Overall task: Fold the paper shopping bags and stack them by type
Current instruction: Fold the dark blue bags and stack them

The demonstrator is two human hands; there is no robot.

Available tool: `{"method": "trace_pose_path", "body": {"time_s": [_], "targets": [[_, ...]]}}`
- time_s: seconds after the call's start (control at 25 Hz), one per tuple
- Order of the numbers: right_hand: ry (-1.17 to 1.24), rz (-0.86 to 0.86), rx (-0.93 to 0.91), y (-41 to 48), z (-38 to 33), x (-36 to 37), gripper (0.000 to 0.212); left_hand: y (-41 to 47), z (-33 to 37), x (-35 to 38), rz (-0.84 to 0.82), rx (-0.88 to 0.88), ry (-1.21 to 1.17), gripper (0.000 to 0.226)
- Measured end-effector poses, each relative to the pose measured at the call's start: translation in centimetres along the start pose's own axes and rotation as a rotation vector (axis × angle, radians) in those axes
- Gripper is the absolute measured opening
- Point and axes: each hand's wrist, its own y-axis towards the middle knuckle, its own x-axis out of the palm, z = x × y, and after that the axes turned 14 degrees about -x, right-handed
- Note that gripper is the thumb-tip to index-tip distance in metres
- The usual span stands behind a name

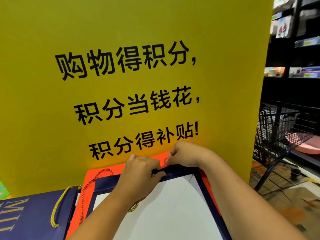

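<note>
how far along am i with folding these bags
Done: one navy bag lies flat at left, and an orange bag lies flat in the middle. In hand: left hand and right hand grip the top rim of a second navy bag lying on the orange one. Left: probably finish that fold, then stack it with the other navy bag.

Yellow sign (121, 49) with black characters; black wire cart (277, 129) beside stocked shelves (303, 71).

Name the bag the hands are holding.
The white-lined navy bag atop the orange bag: left hand and right hand grip its far rim. The lettered navy bag lies untouched.
</note>
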Motion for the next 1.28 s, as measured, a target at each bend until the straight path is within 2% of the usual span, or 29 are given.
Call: {"method": "trace_pose_path", "body": {"time_s": [0.12, 0.24, 0.4, 0.48, 0.6, 0.68, 0.76, 0.92, 1.04, 1.12, 1.16, 1.2, 1.28], "targets": [[0.003, -0.004, 0.029, 0.2, -0.3, 0.1, 0.039, -0.3, 0.1, 0.2, 0.049, 0.02, 0.007, 0.025], [-0.095, -0.015, 0.09, 0.5, -0.9, 0.4, 0.037, -0.4, 0.2, 0.4, 0.107, 0.061, -0.017, 0.035], [-0.274, 0.004, 0.159, 0.5, -1.5, 0.7, 0.048, -0.7, 0.6, 0.7, 0.156, 0.124, 0.01, 0.038], [-0.248, -0.018, 0.143, 0.7, -1.7, 0.9, 0.045, -0.7, 0.5, 0.8, 0.161, 0.151, 0.028, 0.038], [-0.107, -0.017, 0.075, 0.9, -1.5, 1.2, 0.033, -0.7, 0.5, 0.6, 0.151, 0.133, 0.018, 0.038], [-0.012, 0.061, 0.05, 1.2, -0.7, 1.3, 0.032, -0.4, 0.4, 0.5, 0.139, 0.076, 0.006, 0.038], [0.152, 0.255, 0.021, 1.7, 0.1, 1.3, 0.033, -0.3, 0.3, 0.4, 0.118, 0.04, 0.008, 0.036], [0.474, 0.877, 0.02, 1.7, 2.0, -1.1, 0.017, -0.4, -0.3, 0.2, 0.077, 0.01, 0.007, 0.028], [1.042, 1.11, 0.071, 0.8, 3.2, -3.4, 0.013, -0.1, -0.3, 0.0, 0.064, -0.057, -0.03, 0.029], [1.411, 1.109, 0.056, 0.7, 2.7, -3.3, 0.012, 0.0, -0.3, 0.2, 0.049, -0.07, -0.041, 0.027], [1.482, 1.073, 0.006, 0.7, 2.5, -3.0, 0.01, -0.1, -0.4, 0.4, 0.053, -0.057, -0.041, 0.026], [1.462, 1.009, -0.054, 0.8, 2.3, -2.7, 0.01, -0.3, -0.6, 0.5, 0.058, -0.044, -0.048, 0.025], [1.177, 0.773, -0.172, 0.1, 2.2, -3.0, 0.026, -0.4, -1.0, 0.7, 0.079, -0.025, -0.094, 0.018]]}}
